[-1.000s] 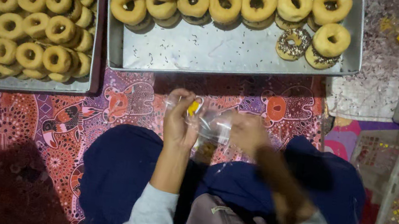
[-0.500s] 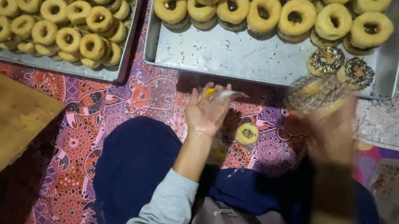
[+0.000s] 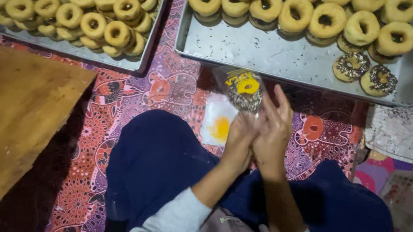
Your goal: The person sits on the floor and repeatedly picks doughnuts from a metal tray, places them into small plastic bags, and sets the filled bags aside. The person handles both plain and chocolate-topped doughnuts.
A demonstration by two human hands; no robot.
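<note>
Head view: the left hand (image 3: 239,137) and right hand (image 3: 272,128) press together, fingers (image 3: 284,101) nearly straight, pinching a clear bag (image 3: 243,86) holding a sprinkled doughnut (image 3: 245,98). Beneath lies a patterned red cloth (image 3: 168,89), with two metal trays (image 3: 294,59) of doughnuts beyond.

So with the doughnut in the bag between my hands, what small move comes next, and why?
Probably fold the bag's open end shut. The sprinkled doughnut already sits inside, and both hands, left and right, press together just below it, with nothing closing the bag yet.
</note>
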